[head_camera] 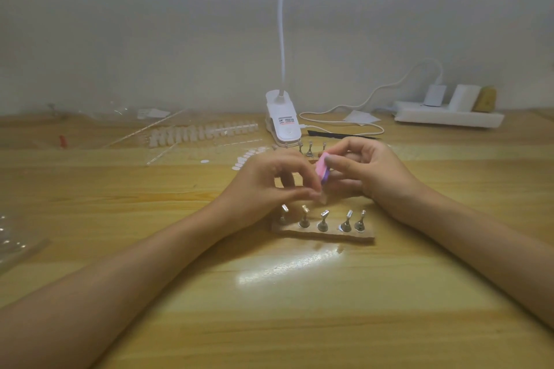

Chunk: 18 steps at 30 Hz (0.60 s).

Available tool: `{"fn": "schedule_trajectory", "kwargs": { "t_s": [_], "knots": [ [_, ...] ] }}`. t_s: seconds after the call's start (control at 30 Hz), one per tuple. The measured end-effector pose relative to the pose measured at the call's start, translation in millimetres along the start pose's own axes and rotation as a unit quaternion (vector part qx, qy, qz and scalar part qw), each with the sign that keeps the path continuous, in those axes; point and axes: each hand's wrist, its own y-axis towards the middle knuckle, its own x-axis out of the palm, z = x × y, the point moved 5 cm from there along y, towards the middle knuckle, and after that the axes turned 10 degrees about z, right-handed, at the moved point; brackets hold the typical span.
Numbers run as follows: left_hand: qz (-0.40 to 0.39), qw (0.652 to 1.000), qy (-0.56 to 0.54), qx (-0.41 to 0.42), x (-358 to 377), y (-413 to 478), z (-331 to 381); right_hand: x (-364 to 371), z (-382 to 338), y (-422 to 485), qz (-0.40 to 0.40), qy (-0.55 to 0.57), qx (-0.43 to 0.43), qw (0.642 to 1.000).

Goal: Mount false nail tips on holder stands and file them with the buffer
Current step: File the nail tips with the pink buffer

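Head view: both forearms reach in from the near edge over a wooden table, and the hands meet at its middle.
Left hand: the left hand is curled, with thumb and forefinger pinching a small pale nail tip at the fingertips. The tip is blurred, so its shape is hard to make out.
Right hand: the right hand grips the buffer, thumb on its near face and the fingers curled behind it.
Buffer: a pink block with a purple lower edge, tilted. Its lower end is just above the pinched nail tip; whether the two touch I cannot tell.
Hands together: close, almost touching, held just above the near holder row.
Near holder row: five metal holder stands stand upright in a line on a flat base strip, right beneath the hands.
Far holder stands: more small stands are behind the hands, partly hidden.
Nail supply: a rack of white tips lies to the back left, with loose tips scattered nearer the left hand.
Lamp: a white clip lamp is at the back centre, its neck rising out of view.
Back right: a white power strip with a cable looping toward the lamp.
Black strip: a thin dark strip lies flat behind the right hand.
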Motion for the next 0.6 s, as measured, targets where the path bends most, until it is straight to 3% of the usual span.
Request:
{"fn": "schedule_trajectory", "kwargs": {
  "t_s": [0.1,0.23,0.33,0.5,0.6],
  "knots": [
    [0.094,0.994,-0.025,-0.045,-13.1,2.7,-9.2,4.0,-0.1,-1.8,-0.036,-0.007,0.007,0.999],
    [0.014,0.999,0.006,-0.046,-2.5,1.7,-7.8,1.8,0.0,-1.5,-0.014,-0.007,-0.008,1.000],
    [0.078,0.995,-0.010,-0.065,-9.6,2.3,-12.3,2.6,-0.3,-1.3,-0.026,0.000,-0.003,1.000],
    [0.032,0.998,-0.012,-0.053,-6.0,0.5,-5.1,3.2,-0.7,-3.0,-0.025,-0.014,-0.006,1.000],
    [0.057,0.997,-0.014,-0.048,-8.4,0.9,-4.0,1.5,-1.3,-2.1,-0.017,-0.007,-0.006,1.000]
  ]
}}
